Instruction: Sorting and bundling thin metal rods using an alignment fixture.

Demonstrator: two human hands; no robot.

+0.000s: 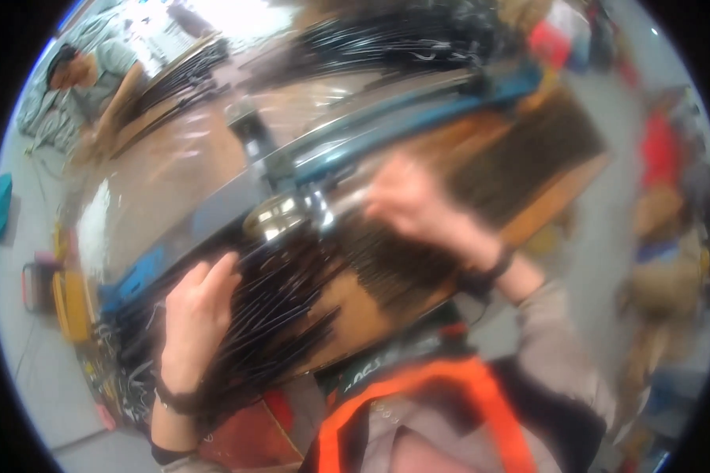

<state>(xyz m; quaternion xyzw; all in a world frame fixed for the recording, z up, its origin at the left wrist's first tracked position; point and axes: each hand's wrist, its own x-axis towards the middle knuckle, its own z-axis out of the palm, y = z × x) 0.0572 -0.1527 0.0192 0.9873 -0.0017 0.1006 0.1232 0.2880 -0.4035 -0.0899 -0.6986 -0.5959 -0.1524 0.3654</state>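
My left hand (196,311), fingers half bent, is just beside the thin black strips (280,303), at its right; my right hand (410,201) is curled, blurred. Whether either grips, I cannot tell. One quick wrist sweep could scatter the strips.

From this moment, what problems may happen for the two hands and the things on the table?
First, the thin black rods beside the left hand lie with uneven ends on the wooden table; a push might scatter some.
Second, the right hand is near the shiny round metal part, so its fingers could perhaps knock nearby hardware; blur hides its exact grip.
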